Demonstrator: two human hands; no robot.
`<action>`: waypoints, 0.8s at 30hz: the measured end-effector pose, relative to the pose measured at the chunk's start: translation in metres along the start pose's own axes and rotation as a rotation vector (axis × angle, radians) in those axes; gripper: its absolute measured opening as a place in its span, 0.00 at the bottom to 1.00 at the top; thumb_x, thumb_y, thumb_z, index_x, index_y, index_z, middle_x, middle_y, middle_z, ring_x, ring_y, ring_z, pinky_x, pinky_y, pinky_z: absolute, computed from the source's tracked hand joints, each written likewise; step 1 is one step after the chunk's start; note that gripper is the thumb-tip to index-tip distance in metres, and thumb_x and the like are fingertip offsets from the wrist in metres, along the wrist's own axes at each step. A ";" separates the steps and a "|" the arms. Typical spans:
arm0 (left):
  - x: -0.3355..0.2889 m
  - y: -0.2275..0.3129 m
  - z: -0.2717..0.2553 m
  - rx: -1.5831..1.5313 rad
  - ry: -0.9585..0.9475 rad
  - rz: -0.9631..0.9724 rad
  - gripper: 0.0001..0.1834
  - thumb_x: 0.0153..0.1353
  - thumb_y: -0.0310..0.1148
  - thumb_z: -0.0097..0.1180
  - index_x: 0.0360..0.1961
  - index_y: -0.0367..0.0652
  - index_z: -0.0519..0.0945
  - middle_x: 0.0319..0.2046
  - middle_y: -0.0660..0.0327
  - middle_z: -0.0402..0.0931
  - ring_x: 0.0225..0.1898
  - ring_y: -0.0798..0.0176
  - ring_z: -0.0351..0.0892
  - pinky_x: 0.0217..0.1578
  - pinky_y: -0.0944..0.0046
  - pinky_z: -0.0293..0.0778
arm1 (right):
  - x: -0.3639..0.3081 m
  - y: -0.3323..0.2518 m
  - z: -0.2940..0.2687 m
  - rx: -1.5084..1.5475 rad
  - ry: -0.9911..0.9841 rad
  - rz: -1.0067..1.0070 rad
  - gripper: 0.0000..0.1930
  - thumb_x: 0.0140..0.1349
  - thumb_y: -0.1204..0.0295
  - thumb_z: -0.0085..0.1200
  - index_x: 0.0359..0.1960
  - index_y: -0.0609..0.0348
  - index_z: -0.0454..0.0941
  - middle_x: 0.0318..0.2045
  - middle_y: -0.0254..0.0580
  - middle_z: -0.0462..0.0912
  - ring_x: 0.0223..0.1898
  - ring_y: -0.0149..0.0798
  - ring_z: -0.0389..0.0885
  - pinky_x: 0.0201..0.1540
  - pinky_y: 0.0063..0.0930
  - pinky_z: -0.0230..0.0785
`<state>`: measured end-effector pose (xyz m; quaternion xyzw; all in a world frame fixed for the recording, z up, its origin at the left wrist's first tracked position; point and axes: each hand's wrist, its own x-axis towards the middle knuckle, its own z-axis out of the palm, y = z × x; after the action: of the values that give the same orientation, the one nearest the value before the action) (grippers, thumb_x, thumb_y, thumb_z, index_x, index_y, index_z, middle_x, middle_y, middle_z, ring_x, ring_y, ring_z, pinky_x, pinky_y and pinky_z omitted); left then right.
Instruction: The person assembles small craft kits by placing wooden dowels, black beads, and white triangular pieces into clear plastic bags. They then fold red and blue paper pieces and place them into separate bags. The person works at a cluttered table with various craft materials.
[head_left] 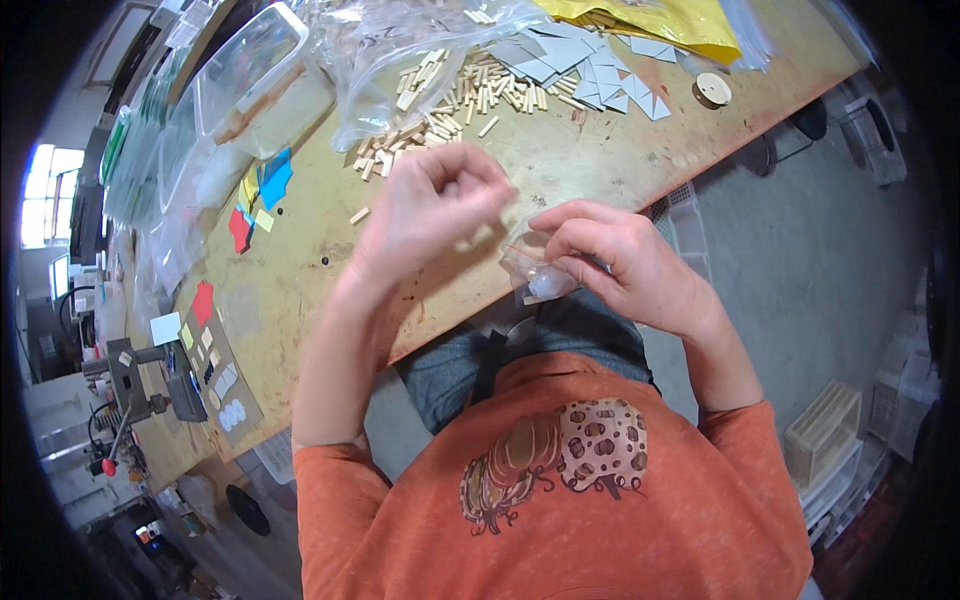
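A small clear zip bag (541,279) with a reddish line along its top hangs at the table's front edge, pinched by my right hand (615,255). Something whitish shows inside the bag. My left hand (432,205) is raised over the table to the left of the bag, its fingers curled in and somewhat smeared by motion. What it holds, if anything, is hidden; pale, blurred small pieces show just below its fingers. Beyond that hand lies a loose heap of short wooden sticks (500,88), with a single stick (360,215) apart on the left.
Grey-white cut pieces (600,75), a yellow bag (670,25) and a round wooden disc (712,90) lie at the far right. Clear bags and a plastic bin (255,75) fill the far left. A sample board (225,375) and clamp-like tool (135,375) are at left.
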<state>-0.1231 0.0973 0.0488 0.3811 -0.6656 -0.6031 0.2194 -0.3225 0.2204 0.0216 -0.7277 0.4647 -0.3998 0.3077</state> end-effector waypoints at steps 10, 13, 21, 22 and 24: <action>-0.024 -0.015 -0.002 0.365 0.089 0.173 0.06 0.60 0.28 0.65 0.34 0.36 0.85 0.22 0.69 0.76 0.24 0.77 0.70 0.25 0.71 0.67 | 0.004 -0.011 0.013 -0.014 -0.033 -0.023 0.04 0.61 0.81 0.57 0.36 0.66 0.77 0.46 0.50 0.81 0.44 0.52 0.81 0.45 0.38 0.76; 0.015 -0.029 -0.023 0.814 0.302 0.314 0.10 0.59 0.34 0.64 0.35 0.38 0.85 0.26 0.57 0.81 0.28 0.61 0.80 0.33 0.61 0.75 | 0.000 -0.006 0.014 -0.040 -0.013 -0.050 0.03 0.61 0.82 0.57 0.36 0.66 0.77 0.46 0.50 0.81 0.43 0.52 0.82 0.44 0.38 0.77; 0.057 -0.027 -0.018 1.209 0.270 0.071 0.15 0.55 0.45 0.66 0.32 0.43 0.86 0.33 0.51 0.85 0.37 0.50 0.85 0.39 0.52 0.78 | -0.006 0.000 0.009 -0.012 0.002 0.006 0.03 0.61 0.81 0.57 0.35 0.65 0.77 0.46 0.50 0.81 0.41 0.52 0.82 0.42 0.38 0.77; 0.060 -0.026 -0.018 1.162 0.257 0.050 0.15 0.55 0.45 0.67 0.32 0.43 0.86 0.33 0.51 0.85 0.36 0.50 0.85 0.39 0.53 0.78 | -0.007 0.002 0.008 -0.022 0.006 0.000 0.03 0.61 0.81 0.57 0.35 0.65 0.77 0.46 0.50 0.81 0.41 0.52 0.82 0.43 0.38 0.77; 0.065 -0.027 -0.019 1.078 0.225 0.029 0.15 0.54 0.44 0.68 0.31 0.43 0.86 0.31 0.53 0.85 0.35 0.52 0.85 0.38 0.54 0.78 | -0.008 0.005 0.007 -0.025 0.013 -0.010 0.03 0.61 0.81 0.57 0.35 0.65 0.77 0.45 0.50 0.81 0.41 0.52 0.82 0.43 0.38 0.77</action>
<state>-0.1421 0.0359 0.0156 0.4925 -0.8577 -0.1293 0.0713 -0.3207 0.2262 0.0117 -0.7312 0.4677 -0.4002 0.2938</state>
